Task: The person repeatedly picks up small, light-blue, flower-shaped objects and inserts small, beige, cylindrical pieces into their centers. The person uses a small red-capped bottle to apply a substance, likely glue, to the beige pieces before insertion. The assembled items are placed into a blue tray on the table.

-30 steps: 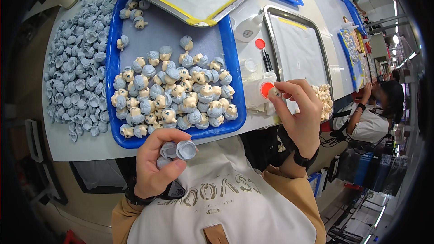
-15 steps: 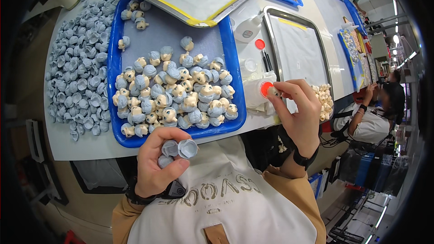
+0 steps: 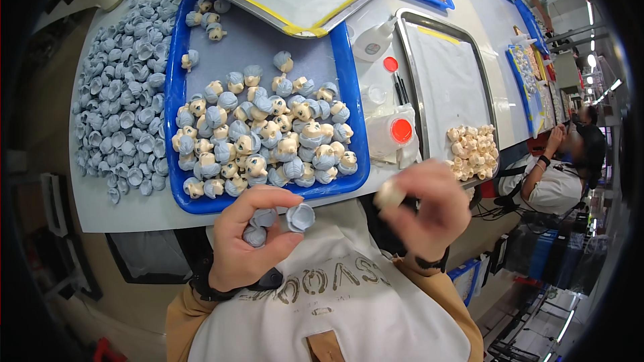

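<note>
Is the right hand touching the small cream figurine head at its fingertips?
Touching. The head view shows the right hand pinching the cream figurine head between thumb and fingertips, with no gap between them.

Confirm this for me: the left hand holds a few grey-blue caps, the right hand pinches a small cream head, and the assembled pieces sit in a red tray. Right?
Not quite. The tray is blue, not red, as the head view shows. The rest stands: the left hand holds grey-blue caps, and the right hand pinches a cream head.
</note>
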Tool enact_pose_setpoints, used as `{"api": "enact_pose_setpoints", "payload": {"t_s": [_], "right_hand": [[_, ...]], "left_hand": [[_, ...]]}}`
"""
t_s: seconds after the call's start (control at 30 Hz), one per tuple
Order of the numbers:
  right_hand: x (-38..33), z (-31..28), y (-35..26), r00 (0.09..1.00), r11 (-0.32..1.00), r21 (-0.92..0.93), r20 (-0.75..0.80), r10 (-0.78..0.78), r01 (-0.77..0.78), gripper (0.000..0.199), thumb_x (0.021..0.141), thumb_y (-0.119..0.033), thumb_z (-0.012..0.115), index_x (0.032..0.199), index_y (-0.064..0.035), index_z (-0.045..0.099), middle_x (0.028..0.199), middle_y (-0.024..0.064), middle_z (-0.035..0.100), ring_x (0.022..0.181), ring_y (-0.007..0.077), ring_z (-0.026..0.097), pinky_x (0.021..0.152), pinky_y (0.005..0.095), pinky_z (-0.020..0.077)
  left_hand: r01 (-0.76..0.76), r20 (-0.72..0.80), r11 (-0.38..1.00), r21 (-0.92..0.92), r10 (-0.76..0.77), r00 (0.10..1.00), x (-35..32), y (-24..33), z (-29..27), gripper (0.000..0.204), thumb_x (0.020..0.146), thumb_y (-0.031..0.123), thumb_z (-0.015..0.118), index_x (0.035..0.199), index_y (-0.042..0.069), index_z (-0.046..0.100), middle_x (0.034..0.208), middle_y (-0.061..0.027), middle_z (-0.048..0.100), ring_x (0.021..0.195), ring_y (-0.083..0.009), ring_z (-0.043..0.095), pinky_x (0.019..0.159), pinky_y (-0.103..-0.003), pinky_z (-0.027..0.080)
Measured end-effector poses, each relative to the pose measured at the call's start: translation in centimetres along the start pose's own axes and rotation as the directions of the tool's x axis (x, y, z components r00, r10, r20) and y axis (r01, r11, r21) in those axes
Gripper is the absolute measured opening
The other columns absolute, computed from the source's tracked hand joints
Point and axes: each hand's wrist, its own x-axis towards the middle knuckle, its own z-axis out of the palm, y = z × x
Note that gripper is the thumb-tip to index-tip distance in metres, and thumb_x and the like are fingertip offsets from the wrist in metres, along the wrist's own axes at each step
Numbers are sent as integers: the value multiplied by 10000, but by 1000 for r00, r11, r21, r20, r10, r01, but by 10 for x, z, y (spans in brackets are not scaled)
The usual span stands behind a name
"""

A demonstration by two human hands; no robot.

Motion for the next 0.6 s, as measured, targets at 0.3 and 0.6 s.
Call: {"api": "enact_pose_setpoints", "payload": {"t_s": [0.3,0.6], "right_hand": [[1,30,-5,950,986,91,265,-162,143,348,620,-52,780,933,-9,634,833,94,620,701,179,590,575,273,463],[2,39,-6,935,987,91,322,-152,129,417,636,-121,749,994,6,577,872,99,556,685,233,518,590,316,436]], "left_hand": [[-59,87,993,100,50,995,1,5,-2,389,694,0,691,1069,12,587,994,-55,574,770,-75,521,627,-196,399],[165,154,971,-173,-139,978,-3,7,3,595,817,112,637,1317,-21,346,1248,-117,475,961,-129,546,803,-249,433]]}}
